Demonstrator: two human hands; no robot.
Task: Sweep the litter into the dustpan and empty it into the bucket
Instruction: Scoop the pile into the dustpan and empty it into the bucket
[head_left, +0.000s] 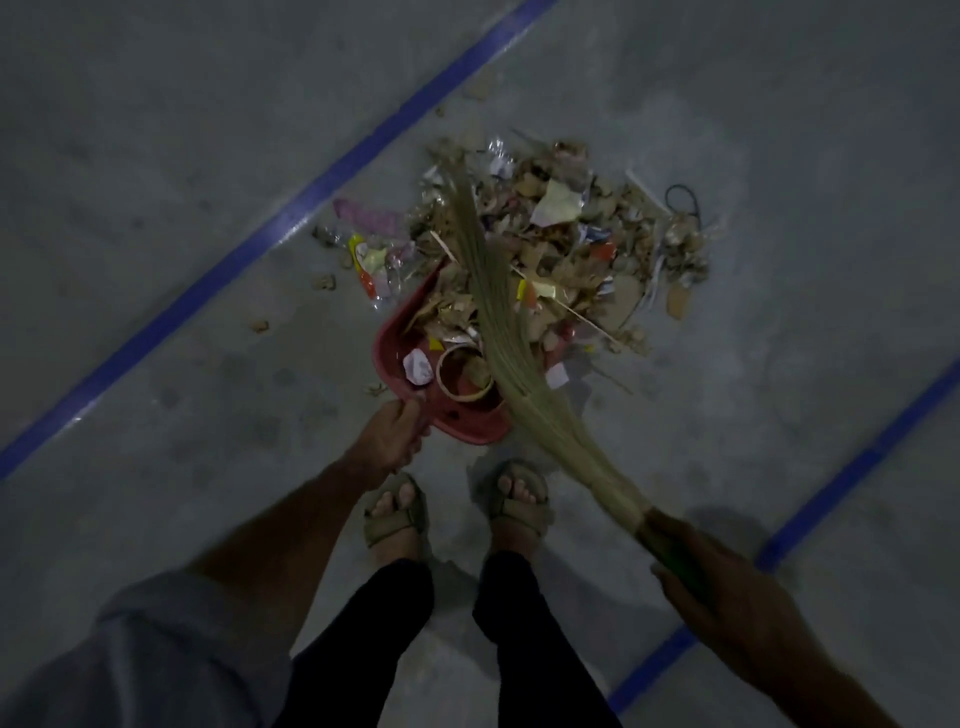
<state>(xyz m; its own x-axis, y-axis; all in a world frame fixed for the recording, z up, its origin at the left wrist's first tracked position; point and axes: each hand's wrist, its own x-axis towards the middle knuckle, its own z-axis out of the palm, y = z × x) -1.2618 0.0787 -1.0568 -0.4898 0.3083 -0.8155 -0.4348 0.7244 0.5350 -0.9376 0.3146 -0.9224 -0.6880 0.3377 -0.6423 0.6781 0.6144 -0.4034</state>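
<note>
Left hand (388, 435): grip closed round the near handle end of the red dustpan (467, 421). Right hand (722, 587): grip closed on the green handle of the grass broom (498, 332). Dustpan: on the concrete floor (156, 156), mouth against the litter pile (561, 234), holding leaves, crumpled paper and a tape ring (464, 375). Broom bristles: laid across the dustpan onto the pile. Sandalled feet (457, 512): just behind the dustpan. Blue floor line (311, 200): beyond the dustpan, left.

The red plastic dustpan (467, 415) sits on the grey concrete floor (182, 156) just ahead of the sandalled feet (457, 509), its mouth in the heap of dry leaves and paper scraps (566, 239). The straw-bristle broom (498, 322) lies across both, slanting from lower right.
</note>
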